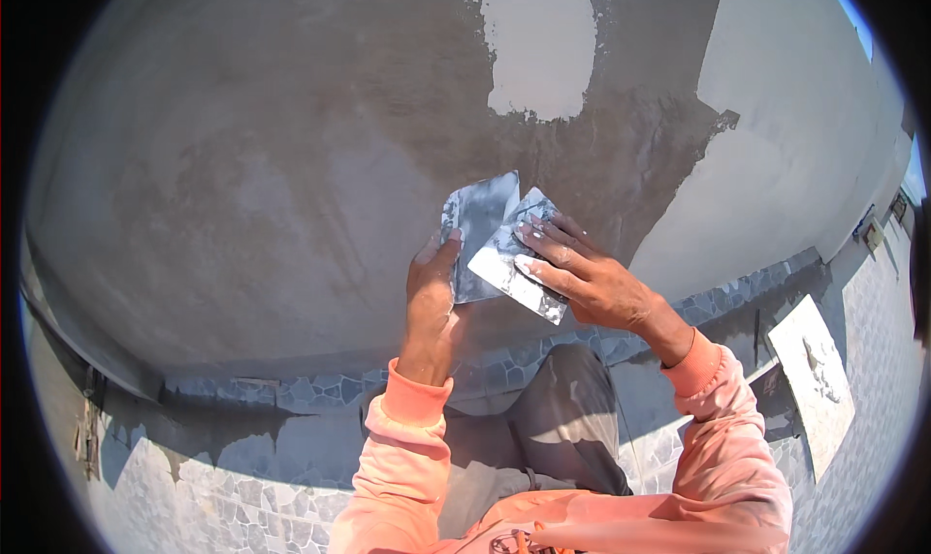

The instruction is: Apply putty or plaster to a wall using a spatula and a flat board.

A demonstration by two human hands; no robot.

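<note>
Left hand [432, 297] grips a flat grey metal scraper blade [477, 229]; right hand [582, 278] drags a second putty-smeared blade [514, 263] across it, probably cleaning off putty before loading the grey wall [242, 166].

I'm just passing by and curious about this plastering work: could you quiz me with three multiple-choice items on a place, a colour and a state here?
1. Where does the flat board lie?
A. on the floor at the person's right
B. on the wall
C. on the person's lap

2. What colour are the sleeves?
A. blue
B. orange-pink
C. black

3. What do the left hand and right hand do?
A. hang empty
B. each holds a metal blade
C. share one bucket

Answers: 1 A, it rests on tiles; 2 B, clearly seen; 3 B, dark blade left, smeared blade right, overlapping.
</note>
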